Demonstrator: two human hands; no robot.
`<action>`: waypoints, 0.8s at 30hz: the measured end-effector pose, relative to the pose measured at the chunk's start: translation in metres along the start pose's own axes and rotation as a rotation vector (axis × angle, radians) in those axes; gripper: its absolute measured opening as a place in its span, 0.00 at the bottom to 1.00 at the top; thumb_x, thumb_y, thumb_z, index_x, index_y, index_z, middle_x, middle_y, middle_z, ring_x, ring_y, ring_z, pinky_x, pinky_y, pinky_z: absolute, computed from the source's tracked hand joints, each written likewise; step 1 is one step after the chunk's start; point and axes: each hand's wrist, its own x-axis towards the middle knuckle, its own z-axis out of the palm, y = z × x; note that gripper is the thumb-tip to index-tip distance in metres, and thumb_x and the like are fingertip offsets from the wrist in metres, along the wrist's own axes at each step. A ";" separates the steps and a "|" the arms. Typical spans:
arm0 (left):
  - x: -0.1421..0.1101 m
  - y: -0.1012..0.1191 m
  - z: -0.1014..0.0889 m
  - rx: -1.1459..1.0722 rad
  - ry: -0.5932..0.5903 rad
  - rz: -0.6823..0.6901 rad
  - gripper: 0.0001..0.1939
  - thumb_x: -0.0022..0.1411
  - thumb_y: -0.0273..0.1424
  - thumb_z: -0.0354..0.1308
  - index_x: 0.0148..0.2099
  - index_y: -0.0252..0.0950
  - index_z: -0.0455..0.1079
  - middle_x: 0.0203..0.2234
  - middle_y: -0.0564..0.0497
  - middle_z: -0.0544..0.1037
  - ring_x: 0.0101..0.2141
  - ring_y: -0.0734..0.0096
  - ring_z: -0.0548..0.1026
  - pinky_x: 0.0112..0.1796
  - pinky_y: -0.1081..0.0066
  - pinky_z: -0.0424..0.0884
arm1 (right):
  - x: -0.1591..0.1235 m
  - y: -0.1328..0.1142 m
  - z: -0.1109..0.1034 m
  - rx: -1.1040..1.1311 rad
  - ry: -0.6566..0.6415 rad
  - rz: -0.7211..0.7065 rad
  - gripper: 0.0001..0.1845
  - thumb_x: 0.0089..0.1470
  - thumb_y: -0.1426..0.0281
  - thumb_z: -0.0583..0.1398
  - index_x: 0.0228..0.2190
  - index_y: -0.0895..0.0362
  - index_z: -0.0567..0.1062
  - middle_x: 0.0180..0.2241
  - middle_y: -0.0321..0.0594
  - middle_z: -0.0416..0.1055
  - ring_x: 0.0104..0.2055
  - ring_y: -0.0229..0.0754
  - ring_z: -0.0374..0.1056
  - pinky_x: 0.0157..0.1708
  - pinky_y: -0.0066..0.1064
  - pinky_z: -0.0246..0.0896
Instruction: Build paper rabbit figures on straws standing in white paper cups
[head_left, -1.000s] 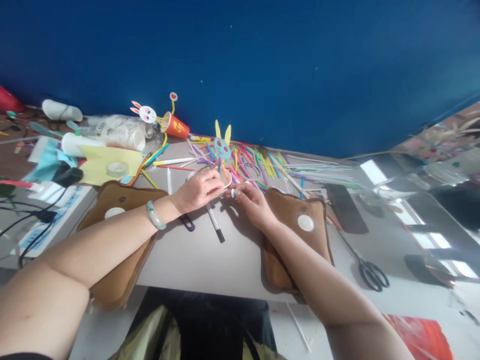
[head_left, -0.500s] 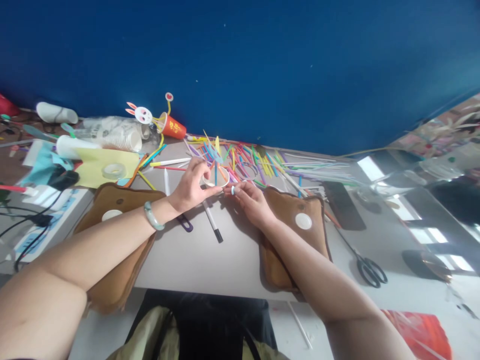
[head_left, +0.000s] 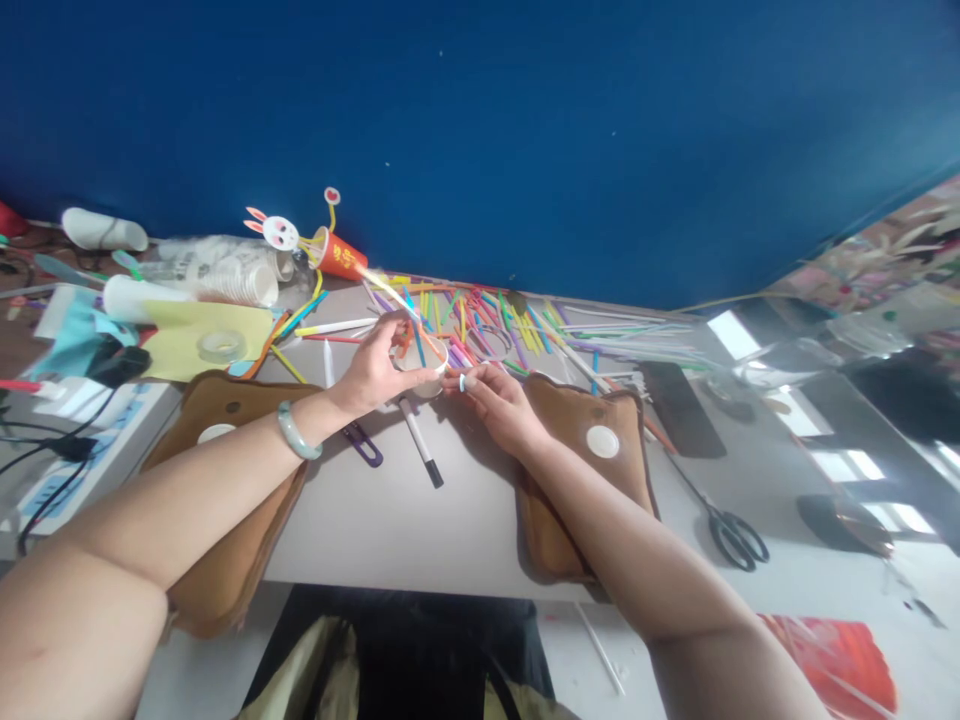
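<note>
My left hand [head_left: 382, 368], with a jade-coloured bangle at its wrist, curls thumb and fingers around a white paper cup [head_left: 435, 380]. A blue straw [head_left: 417, 340] and orange straws stick up from the cup's mouth. The rabbit-face cutout on the blue straw is now turned almost edge-on. Close to the cup's right side, the fingers of my right hand [head_left: 501, 400] are pinched together. A small pale blue piece [head_left: 463, 382] shows at its fingertips; its kind is too small to tell. Below the cup lies a white marker [head_left: 421, 445] with a black end.
Coloured straws [head_left: 487, 320] are heaped along the blue wall. A red cup [head_left: 339, 255] with a rabbit face lies at the back. Brown cushions [head_left: 225, 480] lie under both forearms. Black scissors [head_left: 735, 540] and a dark phone-like slab [head_left: 681, 410] are at right; tape [head_left: 221, 346] is at left.
My left hand has shifted from over the cup's mouth to its left side and grips it there. The cup has tilted and turned, swinging the rabbit cutout edge-on. My right hand stays nearly still.
</note>
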 end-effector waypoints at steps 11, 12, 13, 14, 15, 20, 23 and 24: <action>-0.001 0.003 0.000 -0.087 0.032 -0.076 0.31 0.54 0.46 0.73 0.52 0.38 0.66 0.46 0.44 0.79 0.46 0.59 0.80 0.46 0.60 0.78 | -0.001 -0.003 0.001 0.011 -0.038 0.021 0.22 0.48 0.50 0.74 0.29 0.52 0.75 0.31 0.37 0.79 0.41 0.44 0.79 0.53 0.42 0.74; -0.002 0.002 0.000 -0.083 0.017 -0.073 0.31 0.54 0.46 0.73 0.53 0.38 0.66 0.46 0.44 0.79 0.45 0.59 0.80 0.45 0.60 0.78 | -0.001 -0.003 0.001 0.011 -0.043 0.024 0.22 0.48 0.50 0.74 0.29 0.52 0.75 0.31 0.37 0.79 0.41 0.44 0.78 0.53 0.42 0.73; -0.002 0.002 0.000 -0.075 0.004 -0.078 0.32 0.54 0.46 0.73 0.53 0.38 0.67 0.46 0.44 0.79 0.45 0.59 0.80 0.45 0.60 0.78 | -0.002 -0.003 0.001 0.012 -0.045 0.024 0.22 0.48 0.50 0.74 0.29 0.52 0.75 0.31 0.37 0.78 0.41 0.44 0.78 0.52 0.41 0.73; -0.003 0.001 0.000 -0.067 -0.008 -0.089 0.32 0.53 0.47 0.73 0.54 0.37 0.67 0.45 0.44 0.79 0.44 0.59 0.80 0.44 0.60 0.78 | -0.002 -0.003 0.001 0.008 -0.042 0.021 0.22 0.48 0.50 0.74 0.29 0.52 0.75 0.31 0.37 0.78 0.40 0.43 0.78 0.51 0.41 0.74; -0.003 0.002 0.000 -0.058 -0.017 -0.108 0.32 0.53 0.47 0.73 0.53 0.37 0.68 0.45 0.44 0.80 0.43 0.59 0.80 0.44 0.60 0.78 | -0.002 -0.003 0.001 -0.006 -0.030 0.015 0.22 0.49 0.50 0.74 0.29 0.52 0.75 0.31 0.37 0.78 0.39 0.43 0.77 0.49 0.39 0.74; -0.001 0.013 -0.003 -0.008 0.023 -0.208 0.29 0.49 0.45 0.75 0.47 0.37 0.70 0.38 0.49 0.79 0.36 0.64 0.77 0.40 0.63 0.77 | -0.005 -0.006 0.001 -0.233 0.127 -0.050 0.23 0.52 0.49 0.70 0.29 0.54 0.72 0.20 0.30 0.71 0.21 0.33 0.64 0.24 0.26 0.62; 0.002 0.025 -0.009 -0.019 0.027 -0.281 0.24 0.50 0.43 0.74 0.43 0.38 0.70 0.36 0.51 0.78 0.37 0.65 0.77 0.43 0.65 0.76 | -0.005 -0.009 0.002 -0.281 0.195 -0.052 0.21 0.52 0.52 0.69 0.29 0.55 0.71 0.17 0.28 0.67 0.17 0.30 0.55 0.18 0.24 0.51; 0.004 0.029 -0.011 -0.029 0.022 -0.307 0.23 0.50 0.43 0.73 0.43 0.38 0.70 0.36 0.51 0.78 0.37 0.65 0.76 0.43 0.65 0.76 | -0.005 -0.010 0.003 -0.279 0.206 -0.048 0.20 0.52 0.53 0.70 0.29 0.55 0.71 0.18 0.29 0.68 0.16 0.29 0.55 0.17 0.24 0.49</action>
